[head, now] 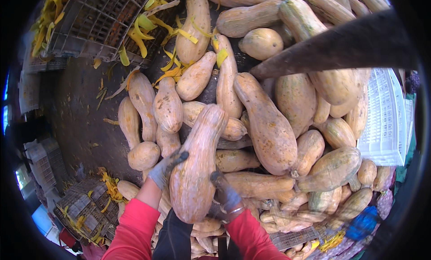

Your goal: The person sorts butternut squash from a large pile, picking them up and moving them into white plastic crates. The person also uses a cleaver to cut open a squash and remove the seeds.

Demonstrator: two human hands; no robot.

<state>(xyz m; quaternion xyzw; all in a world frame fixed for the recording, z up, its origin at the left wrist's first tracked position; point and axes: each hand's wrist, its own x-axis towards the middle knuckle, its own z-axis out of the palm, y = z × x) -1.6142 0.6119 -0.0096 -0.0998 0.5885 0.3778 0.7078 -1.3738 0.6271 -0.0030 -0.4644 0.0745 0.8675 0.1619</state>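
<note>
A large tan butternut-type squash [198, 165] is held upright between my two gloved hands, its neck pointing away from me and its wide end near my legs. My left hand [168, 167], in a grey glove with dark fingertips, presses on its left side. On its right side lies my right hand [224, 189], in a similar glove, with a band at the wrist. Just beyond are more squashes, among them a long one [266, 125] to the right and a small one [168, 106] ahead.
Plastic crates with yellow peelings stand at upper left [97, 24] and lower left [86, 206]. A dark beam [336, 44] crosses the upper right. A white crate [382, 118] stands at the right. Squashes are heaped ahead, to the right and around my legs.
</note>
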